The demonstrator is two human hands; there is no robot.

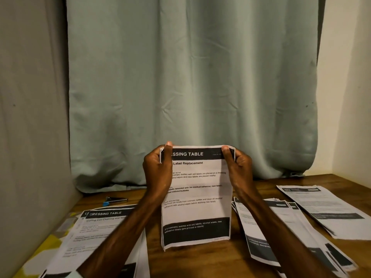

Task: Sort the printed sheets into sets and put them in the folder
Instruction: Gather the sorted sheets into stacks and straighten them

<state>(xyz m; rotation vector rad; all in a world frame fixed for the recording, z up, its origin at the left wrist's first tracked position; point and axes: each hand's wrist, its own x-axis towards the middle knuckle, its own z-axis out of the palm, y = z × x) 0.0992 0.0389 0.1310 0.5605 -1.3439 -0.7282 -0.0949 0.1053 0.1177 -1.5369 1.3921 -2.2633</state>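
Pale green curtain [190, 77] backs the brown wooden table [200, 261], where left hand [158, 167] and right hand [237, 167] pinch, fingers [168, 145] curled, the top corners of upright white black-headed printed sheets [196, 197] at frame centre, seemingly squaring them before they join the like-headed pile [104, 217] lower left.

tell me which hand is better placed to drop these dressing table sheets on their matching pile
Probably the left hand: the held sheets read DRESSING TABLE, and the pile with that heading lies on its side.
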